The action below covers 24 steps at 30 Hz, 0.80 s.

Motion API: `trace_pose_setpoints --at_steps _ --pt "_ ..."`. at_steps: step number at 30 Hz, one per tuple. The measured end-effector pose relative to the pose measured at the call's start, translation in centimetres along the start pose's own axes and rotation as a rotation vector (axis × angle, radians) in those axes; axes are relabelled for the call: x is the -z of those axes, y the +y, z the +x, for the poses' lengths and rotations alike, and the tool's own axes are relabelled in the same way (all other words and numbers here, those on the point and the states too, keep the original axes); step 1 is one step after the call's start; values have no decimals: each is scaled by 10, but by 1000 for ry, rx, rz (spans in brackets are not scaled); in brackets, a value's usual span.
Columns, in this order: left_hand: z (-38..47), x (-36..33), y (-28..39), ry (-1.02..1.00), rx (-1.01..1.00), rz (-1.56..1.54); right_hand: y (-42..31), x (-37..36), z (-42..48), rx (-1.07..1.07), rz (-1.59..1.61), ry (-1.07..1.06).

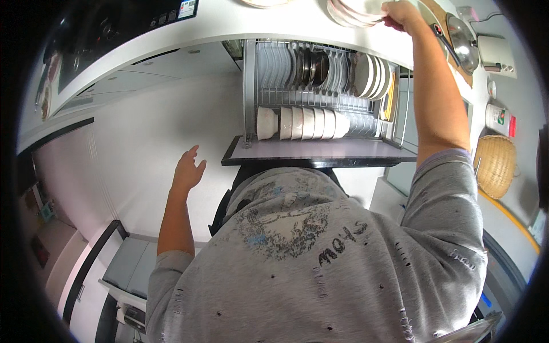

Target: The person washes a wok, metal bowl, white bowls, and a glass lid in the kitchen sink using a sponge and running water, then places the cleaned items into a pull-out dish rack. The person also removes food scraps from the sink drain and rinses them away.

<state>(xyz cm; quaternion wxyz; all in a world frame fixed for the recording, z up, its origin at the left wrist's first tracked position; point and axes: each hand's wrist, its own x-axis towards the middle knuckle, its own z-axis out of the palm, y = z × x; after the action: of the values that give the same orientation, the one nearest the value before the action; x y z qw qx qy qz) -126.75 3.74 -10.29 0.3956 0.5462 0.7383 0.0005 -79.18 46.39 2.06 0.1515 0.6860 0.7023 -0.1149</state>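
At the top right, my right hand (401,15) grips the rim of a stack of pale plates or shallow bowls (358,13) on the white counter. My left hand (188,169) hangs over the floor at the left, fingers apart and holding nothing. Between my hands a dish drawer with a wire rack (317,100) is pulled out. White plates (373,77) and several darker dishes (313,66) stand on edge in its back row. A row of white bowls (306,123) lies on its side in the front.
The open drawer's front panel (313,150) reaches close to my waist. A black cooktop (107,38) is at the upper left. Along the right counter are a metal pan lid (463,43), a white container with a red cap (499,120) and a woven basket (495,166).
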Motion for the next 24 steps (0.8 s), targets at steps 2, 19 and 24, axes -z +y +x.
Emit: trace_pose_setpoints --at_steps 2,19,24 --pt "-1 1 2 -20 28 -14 5 9 1 332 -722 115" --pt "48 -9 69 225 -294 -105 130 -176 -232 -443 1762 -287" --pt "88 -54 135 -55 -343 -211 162 -261 -244 -801 1635 -228"
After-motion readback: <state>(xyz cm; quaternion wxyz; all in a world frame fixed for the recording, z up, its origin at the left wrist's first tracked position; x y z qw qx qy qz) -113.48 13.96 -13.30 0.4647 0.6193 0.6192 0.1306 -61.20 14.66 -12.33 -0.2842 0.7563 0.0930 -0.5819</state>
